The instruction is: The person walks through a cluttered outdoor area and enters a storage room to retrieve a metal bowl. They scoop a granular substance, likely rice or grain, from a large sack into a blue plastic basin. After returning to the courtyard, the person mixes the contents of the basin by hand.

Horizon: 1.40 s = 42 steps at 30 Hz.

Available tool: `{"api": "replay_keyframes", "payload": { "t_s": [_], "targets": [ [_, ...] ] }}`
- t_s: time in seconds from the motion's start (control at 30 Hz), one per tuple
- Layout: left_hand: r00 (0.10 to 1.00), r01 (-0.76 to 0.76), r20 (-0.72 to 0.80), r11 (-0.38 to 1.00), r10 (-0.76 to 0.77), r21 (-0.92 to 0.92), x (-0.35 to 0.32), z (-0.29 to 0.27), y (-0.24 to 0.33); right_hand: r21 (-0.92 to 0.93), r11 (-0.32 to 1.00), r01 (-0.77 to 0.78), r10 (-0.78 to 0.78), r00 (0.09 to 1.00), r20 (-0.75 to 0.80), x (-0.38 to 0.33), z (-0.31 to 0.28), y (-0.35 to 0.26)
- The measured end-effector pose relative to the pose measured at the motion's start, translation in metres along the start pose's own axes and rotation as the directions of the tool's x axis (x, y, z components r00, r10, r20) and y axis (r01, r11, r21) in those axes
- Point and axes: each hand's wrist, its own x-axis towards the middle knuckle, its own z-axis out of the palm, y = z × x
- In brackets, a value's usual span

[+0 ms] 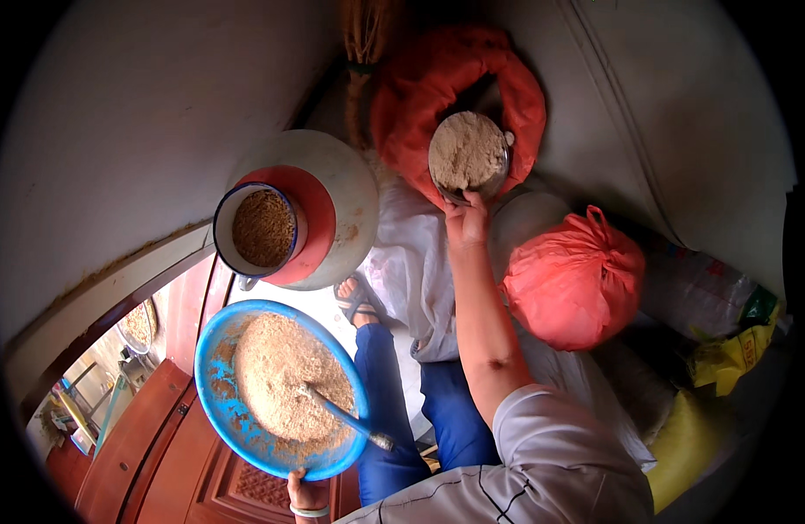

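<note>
My left hand grips the near rim of a blue basin heaped with pale, coarse meal. A spoon with a blue-grey handle stands tilted in that meal, its handle lying over the right rim. At the end of my outstretched arm, my right hand holds a round metal bowl by its near edge. Pale brownish flour fills the bowl. It is over the mouth of a large container lined with a red plastic bag; whether the two touch, I cannot tell.
An enamel mug of brown grain stands on a red lid atop a big pale jar. A tied red bag bulges at the right, with white sacking between. Yellow sacks lie lower right. A carved wooden door is lower left.
</note>
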Motion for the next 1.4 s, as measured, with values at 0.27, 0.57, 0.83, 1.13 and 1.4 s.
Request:
{"api": "replay_keyframes", "payload": {
  "t_s": [0.27, 0.57, 0.83, 1.13, 1.4],
  "targets": [
    [0.999, 0.007, 0.038, 0.999, -0.006, -0.035, 0.009, -0.013, -0.001, -0.291, 0.95, 0.113, -0.117, 0.993, 0.005, -0.042, 0.028, -0.016],
    [0.997, -0.061, 0.037, 0.996, 0.064, -0.072, 0.009, -0.018, -0.003, -0.338, 0.941, -0.031, 0.055, 0.997, 0.062, -0.082, 0.041, -0.015],
    [0.999, -0.037, 0.003, 0.996, 0.038, -0.078, 0.005, -0.014, 0.005, -0.789, 0.614, 0.029, 0.219, 0.954, 0.206, -0.233, 0.128, -0.034],
    [0.999, -0.049, 0.007, 0.997, 0.049, -0.062, 0.003, -0.017, -0.007, -0.543, 0.095, 0.835, 0.639, 0.367, 0.676, -0.316, 0.132, 0.026],
    [0.999, -0.049, 0.015, 0.994, 0.051, -0.102, -0.001, -0.022, -0.014, -0.105, 0.155, 0.982, 0.672, -0.027, 0.74, -0.314, 0.132, 0.074]
  ]
}}
